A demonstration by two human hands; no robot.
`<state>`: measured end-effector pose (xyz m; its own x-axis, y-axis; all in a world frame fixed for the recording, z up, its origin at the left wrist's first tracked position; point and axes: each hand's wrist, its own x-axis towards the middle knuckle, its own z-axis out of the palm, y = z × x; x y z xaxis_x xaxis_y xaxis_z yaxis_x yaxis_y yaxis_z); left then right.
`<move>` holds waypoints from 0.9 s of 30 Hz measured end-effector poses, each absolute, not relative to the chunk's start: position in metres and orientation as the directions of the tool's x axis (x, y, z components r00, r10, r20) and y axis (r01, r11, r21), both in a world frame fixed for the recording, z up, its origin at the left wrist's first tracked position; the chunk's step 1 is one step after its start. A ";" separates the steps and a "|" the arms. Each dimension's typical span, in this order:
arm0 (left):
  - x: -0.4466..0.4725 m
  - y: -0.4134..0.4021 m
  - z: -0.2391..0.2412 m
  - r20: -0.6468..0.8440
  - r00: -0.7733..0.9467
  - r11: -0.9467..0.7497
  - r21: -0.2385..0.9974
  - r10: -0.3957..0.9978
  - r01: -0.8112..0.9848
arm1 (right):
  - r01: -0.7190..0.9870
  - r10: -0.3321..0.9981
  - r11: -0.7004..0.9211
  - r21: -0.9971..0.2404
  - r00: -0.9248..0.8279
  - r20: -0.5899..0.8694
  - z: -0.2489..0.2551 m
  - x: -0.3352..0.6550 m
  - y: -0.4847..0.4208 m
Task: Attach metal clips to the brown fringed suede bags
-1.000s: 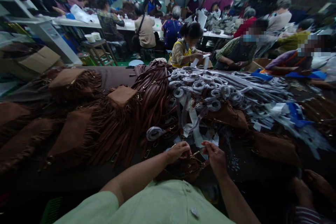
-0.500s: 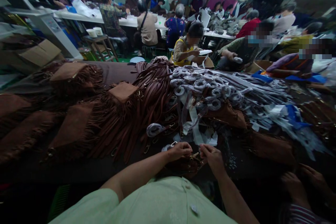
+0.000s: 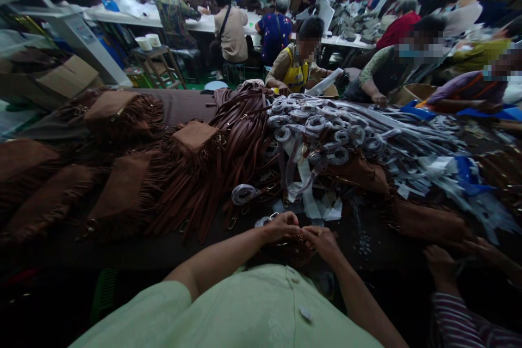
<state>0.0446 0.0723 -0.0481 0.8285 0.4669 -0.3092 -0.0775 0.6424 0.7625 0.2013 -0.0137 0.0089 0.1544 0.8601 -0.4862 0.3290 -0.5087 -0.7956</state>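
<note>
My left hand (image 3: pixel 282 227) is closed in a pinch, close above a dark brown item (image 3: pixel 291 254) with bits of metal, at the table edge before my body. My right hand (image 3: pixel 324 243) is pinched too, its fingertips almost meeting the left ones over small gold metal fittings. What sits between the fingers is too small and dark to name. By my left hand lies a clear-wrapped bundle with a metal clip (image 3: pixel 267 219). Beyond the hands are a wrapped strap coil (image 3: pixel 244 194) and white paper scraps (image 3: pixel 331 209).
Brown fringed bags (image 3: pixel 124 179) lie to the left, beside a heap of brown straps (image 3: pixel 240 119). Wrapped strap coils (image 3: pixel 322 125) pile up ahead. A co-worker's hands (image 3: pixel 444 266) are at the right near another brown bag (image 3: pixel 432 220). Several people sit across the table.
My hands have drawn together, the right one moving left until the fingertips nearly meet. The view has tilted down slightly. Across the table, a person in a yellow apron has lowered one arm.
</note>
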 end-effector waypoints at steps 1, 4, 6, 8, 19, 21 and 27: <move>0.044 0.072 -0.048 -0.309 0.830 0.642 0.763 0.465 -0.075 | 0.326 0.860 -0.509 -0.796 0.153 -0.487 0.008 0.202 -0.014; 0.044 0.073 -0.047 -0.308 0.837 0.640 0.766 0.451 -0.063 | 0.330 0.855 -0.517 -0.790 0.153 -0.496 0.008 0.201 -0.014; 0.043 0.073 -0.047 -0.311 0.841 0.634 0.772 0.443 -0.049 | 0.348 0.850 -0.523 -0.778 0.143 -0.507 0.010 0.199 -0.014; 0.043 0.073 -0.047 -0.316 0.841 0.626 0.779 0.439 -0.034 | 0.361 0.845 -0.527 -0.770 0.121 -0.521 0.012 0.198 -0.013; 0.039 0.073 -0.052 -0.284 0.847 0.614 0.787 0.449 -0.062 | 0.311 0.846 -0.528 -0.790 0.112 -0.521 -0.003 0.201 -0.014; 0.039 0.073 -0.051 -0.299 0.844 0.618 0.785 0.445 -0.047 | 0.307 0.840 -0.538 -0.785 0.115 -0.530 -0.004 0.201 -0.014; 0.038 0.074 -0.049 -0.313 0.847 0.622 0.782 0.430 -0.027 | 0.306 0.828 -0.554 -0.774 0.106 -0.551 0.001 0.199 -0.013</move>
